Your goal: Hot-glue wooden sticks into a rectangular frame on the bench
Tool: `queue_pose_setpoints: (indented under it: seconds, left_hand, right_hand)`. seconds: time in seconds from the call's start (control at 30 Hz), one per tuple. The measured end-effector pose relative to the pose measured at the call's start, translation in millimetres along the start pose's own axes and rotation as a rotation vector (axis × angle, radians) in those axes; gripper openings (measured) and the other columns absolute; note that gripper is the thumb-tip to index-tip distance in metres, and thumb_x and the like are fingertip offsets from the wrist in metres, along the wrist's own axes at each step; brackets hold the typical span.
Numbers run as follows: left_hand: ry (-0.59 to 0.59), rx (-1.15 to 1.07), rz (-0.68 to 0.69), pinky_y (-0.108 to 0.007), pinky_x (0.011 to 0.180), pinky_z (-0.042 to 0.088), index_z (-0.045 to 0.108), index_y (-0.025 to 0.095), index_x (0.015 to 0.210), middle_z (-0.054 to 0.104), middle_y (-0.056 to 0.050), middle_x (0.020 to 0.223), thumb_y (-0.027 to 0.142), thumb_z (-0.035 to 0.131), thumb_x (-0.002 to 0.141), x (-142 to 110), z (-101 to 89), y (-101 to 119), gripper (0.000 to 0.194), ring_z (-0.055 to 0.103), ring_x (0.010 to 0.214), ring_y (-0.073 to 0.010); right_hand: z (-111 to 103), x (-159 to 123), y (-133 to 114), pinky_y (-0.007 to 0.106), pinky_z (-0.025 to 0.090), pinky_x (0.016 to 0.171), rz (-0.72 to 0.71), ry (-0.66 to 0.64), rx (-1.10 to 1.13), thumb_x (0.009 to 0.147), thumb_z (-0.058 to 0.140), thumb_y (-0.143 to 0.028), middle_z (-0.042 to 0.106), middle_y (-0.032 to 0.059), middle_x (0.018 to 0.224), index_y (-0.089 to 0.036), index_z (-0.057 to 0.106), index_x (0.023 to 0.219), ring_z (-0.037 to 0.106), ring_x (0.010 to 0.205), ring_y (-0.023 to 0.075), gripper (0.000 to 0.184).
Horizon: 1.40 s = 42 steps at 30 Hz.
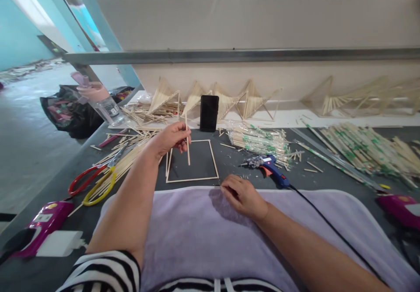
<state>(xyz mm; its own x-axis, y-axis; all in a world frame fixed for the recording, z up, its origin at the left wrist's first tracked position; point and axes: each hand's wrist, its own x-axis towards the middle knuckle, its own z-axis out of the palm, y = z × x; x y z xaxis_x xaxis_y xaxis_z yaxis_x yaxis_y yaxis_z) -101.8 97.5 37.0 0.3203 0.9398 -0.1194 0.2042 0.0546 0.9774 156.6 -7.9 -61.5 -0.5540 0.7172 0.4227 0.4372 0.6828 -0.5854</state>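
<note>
My left hand (175, 137) pinches a thin wooden stick (188, 152), held nearly upright above a square frame of sticks (192, 180). The frame lies flat on the dark tabletop (229, 165). My right hand (242, 195) rests on the lilac towel (197, 230) at the table's front edge, close to the frame's near right corner. Its fingers are loosely curled, and nothing shows in them. To the right of the frame lies a blue glue gun (273, 169), its nozzle pointing left and its cable running toward me.
Scissors (98, 182) lie over loose sticks (127, 163) at left. A phone (209, 113) stands behind the frame, before several fan-shaped stick models (252, 101). Bagged sticks (259, 141) lie at centre right. A bottle (101, 101) stands back left; magenta devices (47, 224) lie at both sides.
</note>
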Motion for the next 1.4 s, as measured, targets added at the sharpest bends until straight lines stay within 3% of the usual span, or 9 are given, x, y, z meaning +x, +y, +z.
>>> queue_pose_setpoints:
  seconds: [0.23,0.37,0.53,0.63,0.77,1.03,1.23,1.33,1.4]
  left_hand:
    - [-0.145,-0.057,0.083,-0.019,0.048,0.051,0.049,0.015,0.082,0.060,0.001,0.061,0.028,0.062,0.081,-24.8,0.0,28.3,0.019,0.061,0.051,-0.0098]
    - [-0.169,-0.070,0.135,-0.022,0.050,0.054,0.050,0.015,0.085,0.063,0.000,0.065,0.025,0.066,0.078,-33.1,-1.1,35.7,0.020,0.065,0.056,-0.0131]
    - [-0.233,-0.111,0.137,-0.026,0.055,0.056,0.051,0.014,0.085,0.067,-0.004,0.071,0.025,0.071,0.074,-23.4,11.7,26.2,0.025,0.069,0.063,-0.0174]
    - [-0.287,-0.144,0.123,-0.026,0.058,0.057,0.051,0.014,0.084,0.069,-0.006,0.075,0.028,0.072,0.073,-13.7,21.8,15.7,0.027,0.069,0.066,-0.0180]
    - [-0.302,-0.139,0.067,-0.026,0.057,0.056,0.051,0.014,0.086,0.069,-0.006,0.074,0.032,0.071,0.074,-3.7,28.0,3.5,0.028,0.070,0.066,-0.0184]
    - [-0.236,-0.055,-0.050,-0.025,0.056,0.055,0.052,0.013,0.084,0.069,-0.006,0.072,0.039,0.066,0.077,8.2,24.3,-11.6,0.030,0.069,0.062,-0.0172]
    - [-0.152,-0.087,-0.051,-0.022,0.053,0.053,0.051,0.015,0.087,0.067,-0.003,0.070,0.040,0.064,0.079,11.4,22.5,-13.3,0.029,0.066,0.059,-0.0134]
    - [-0.214,-0.091,-0.070,-0.022,0.053,0.053,0.050,0.016,0.088,0.067,-0.002,0.071,0.039,0.065,0.079,10.1,28.3,-15.3,0.030,0.066,0.059,-0.0136]
    - [-0.314,-0.072,-0.093,-0.022,0.053,0.052,0.051,0.015,0.088,0.067,-0.003,0.071,0.038,0.065,0.079,9.7,33.9,-19.5,0.028,0.065,0.057,-0.0131]
  right_hand:
    - [8.4,-0.5,0.2,0.029,0.046,0.071,-0.019,0.121,0.016,0.089,0.046,-0.019,0.058,0.0046,0.077,-0.021,0.053,0.082,0.055,0.076,0.0157,0.011]
    - [7.4,6.8,-7.2,0.030,0.047,0.072,0.093,0.190,0.004,0.090,0.046,-0.023,0.062,0.0052,0.082,-0.021,0.058,0.089,0.057,0.077,0.0158,0.012]
    - [4.8,37.8,-28.4,0.024,0.043,0.049,0.363,0.179,0.366,0.091,0.045,-0.038,0.063,0.0030,0.087,-0.022,0.056,0.106,0.051,0.051,0.0090,0.024]
    - [9.6,56.7,-31.3,0.022,0.037,0.041,0.445,0.185,0.534,0.085,0.052,-0.040,0.061,-0.0005,0.079,-0.022,0.053,0.101,0.045,0.044,0.0069,0.024]
    - [21.7,60.7,-20.0,0.021,0.034,0.045,0.457,0.235,0.527,0.084,0.052,-0.034,0.055,-0.0037,0.066,-0.021,0.054,0.092,0.042,0.048,0.0076,0.015]
    - [35.7,48.1,-8.7,0.021,0.031,0.046,0.452,0.161,0.568,0.090,0.043,-0.037,0.045,-0.0078,0.052,-0.020,0.051,0.101,0.039,0.044,0.0088,0.022]
    - [41.8,48.4,-3.5,0.020,0.031,0.047,0.471,0.109,0.523,0.088,0.046,-0.040,0.044,-0.0067,0.052,-0.020,0.055,0.084,0.040,0.048,0.0081,0.022]
    - [41.7,48.5,-3.4,0.020,0.031,0.050,0.475,0.151,0.490,0.085,0.050,-0.036,0.045,-0.0060,0.056,-0.020,0.054,0.079,0.039,0.051,0.0081,0.018]
    - [42.1,48.1,-2.9,0.020,0.031,0.051,0.464,0.174,0.479,0.082,0.053,-0.034,0.044,-0.0062,0.058,-0.019,0.054,0.079,0.038,0.052,0.0079,0.015]
